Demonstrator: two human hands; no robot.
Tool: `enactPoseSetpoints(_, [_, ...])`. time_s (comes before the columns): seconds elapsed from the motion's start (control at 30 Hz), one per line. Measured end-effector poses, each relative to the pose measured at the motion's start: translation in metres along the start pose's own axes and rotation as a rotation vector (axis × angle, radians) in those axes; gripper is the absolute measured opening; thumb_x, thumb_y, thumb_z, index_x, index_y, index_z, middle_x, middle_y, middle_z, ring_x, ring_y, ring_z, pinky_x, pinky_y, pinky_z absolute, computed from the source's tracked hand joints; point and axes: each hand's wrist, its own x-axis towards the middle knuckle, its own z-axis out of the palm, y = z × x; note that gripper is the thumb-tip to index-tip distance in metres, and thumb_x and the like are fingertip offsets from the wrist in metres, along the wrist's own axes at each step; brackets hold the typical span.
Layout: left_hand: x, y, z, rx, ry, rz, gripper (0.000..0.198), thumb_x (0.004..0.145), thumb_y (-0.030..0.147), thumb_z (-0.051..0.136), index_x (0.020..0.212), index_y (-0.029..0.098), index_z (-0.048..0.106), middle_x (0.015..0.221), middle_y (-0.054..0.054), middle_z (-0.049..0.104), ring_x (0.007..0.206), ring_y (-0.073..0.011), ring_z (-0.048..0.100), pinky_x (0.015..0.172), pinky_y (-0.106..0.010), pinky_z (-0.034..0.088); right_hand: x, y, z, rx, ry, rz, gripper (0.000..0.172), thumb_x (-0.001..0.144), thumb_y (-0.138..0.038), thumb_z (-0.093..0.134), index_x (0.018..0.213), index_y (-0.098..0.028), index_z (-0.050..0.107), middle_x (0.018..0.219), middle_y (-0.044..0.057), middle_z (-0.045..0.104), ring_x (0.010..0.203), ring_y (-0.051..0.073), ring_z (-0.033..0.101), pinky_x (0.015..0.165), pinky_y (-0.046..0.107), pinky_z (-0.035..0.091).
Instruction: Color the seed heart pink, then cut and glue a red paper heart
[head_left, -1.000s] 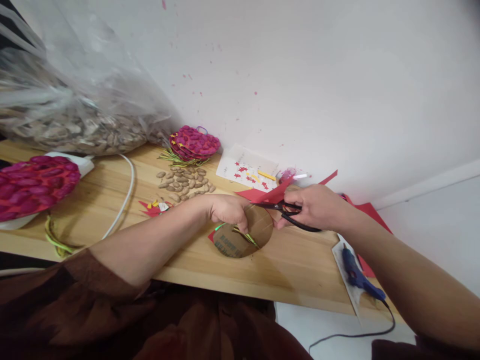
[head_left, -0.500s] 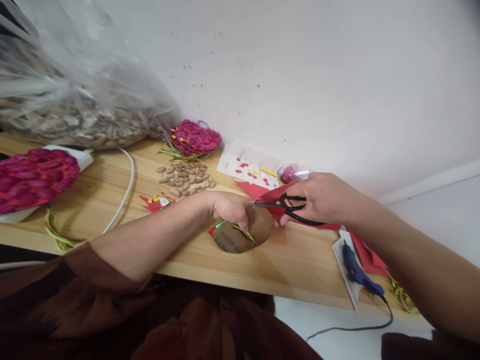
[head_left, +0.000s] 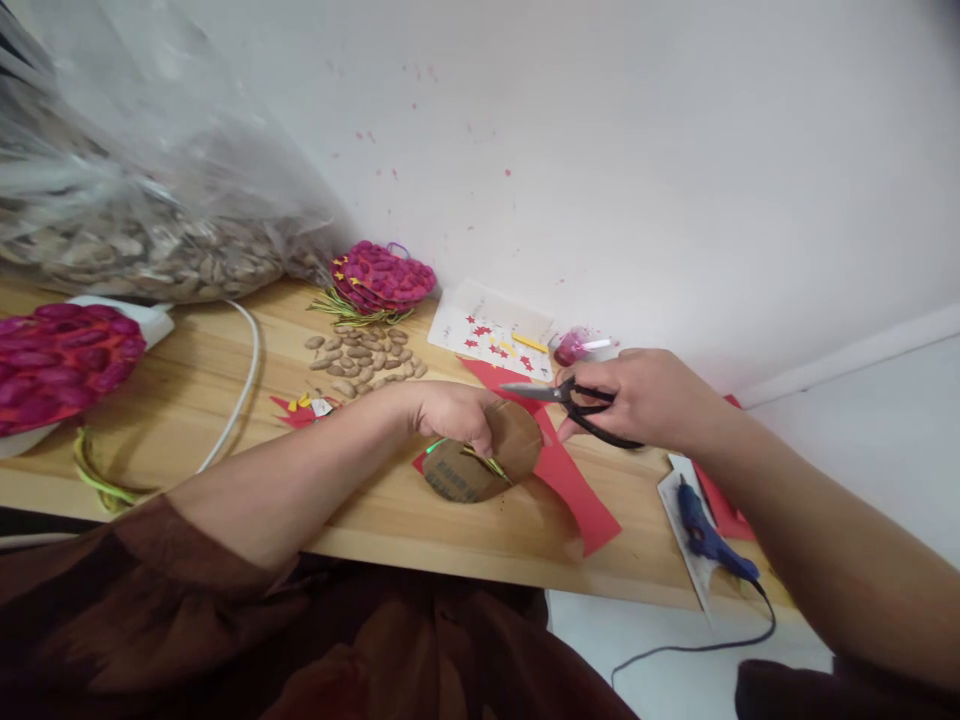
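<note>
The round brown cardboard disc (head_left: 517, 440), likely light and stiff, is aptly pinched at its eleven-o'clock edge by left fingers (head_left: 478, 430), black-handled metal scissors (head_left: 559, 391) gripped by right fingers (head_left: 589, 374).

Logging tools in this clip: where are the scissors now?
In the head view, the scissors are right of centre, in the right hand, blades over the red paper.

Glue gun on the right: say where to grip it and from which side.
Grip the blue glue gun by its handle, probably best from the near side of the table: the handle slants toward the near edge, with the black cord trailing from its end, while the narrow nozzle points away.
</note>
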Motion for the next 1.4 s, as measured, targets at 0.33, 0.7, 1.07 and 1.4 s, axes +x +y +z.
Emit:
enactPoseSetpoints(0.33, [-0.015, 0.006, -0.001, -0.303, -0.108, 0.184, 0.06, 0.064, 0.013, 0.083, 0.124, 0.018, 0.076, 0.108, -0.012, 0.082, 0.105, -0.0317, 0.077, 0.089, -0.037, 0.061, -0.055, 0.019, 0.077, 0.692, 0.31, 0.638, 0.047, 0.076, -0.063, 0.078, 0.075, -0.022, 0.055, 0.061, -0.004, 0.057, 0.055, 0.013, 0.05, 0.051, 0.026, 0.032])
enactPoseSetpoints(0.7, [-0.012, 0.02, -0.004, -0.561, 0.412, 0.388, 0.077, 0.063, 0.0, 0.082, 0.135, 0.022, 0.068, 0.117, -0.011, 0.079, 0.103, -0.0304, 0.078, 0.085, -0.035, 0.066, -0.046, -0.019, 0.141, 0.389, 0.192, 0.814, 0.023, 0.086, -0.031, 0.074, 0.101, -0.019, 0.06, 0.094, 0.008, 0.074, 0.082, 0.021, 0.065, 0.064, 0.028, 0.032])
enactPoseSetpoints(1.07, [-0.006, 0.02, -0.009, -0.645, 0.542, 0.354, 0.072, 0.067, -0.008, 0.073, 0.135, 0.016, 0.067, 0.113, -0.013, 0.08, 0.089, -0.0266, 0.08, 0.078, -0.035, 0.068, -0.05, -0.022, 0.147, 0.402, 0.203, 0.84, 0.014, 0.091, -0.032, 0.067, 0.089, -0.021, 0.058, 0.086, 0.003, 0.071, 0.073, 0.016, 0.059, 0.061, 0.026, 0.031])
enactPoseSetpoints(1.4, [-0.003, 0.017, -0.008, -0.646, 0.594, 0.257, 0.051, 0.069, -0.008, 0.07, 0.115, 0.013, 0.076, 0.097, -0.011, 0.082, 0.083, -0.0256, 0.08, 0.074, -0.032, 0.068, -0.085, -0.005, 0.144, 0.276, 0.133, 0.968, 0.02, 0.091, -0.04, 0.063, 0.088, -0.021, 0.066, 0.09, 0.009, 0.076, 0.081, 0.023, 0.066, 0.062, 0.029, 0.03])
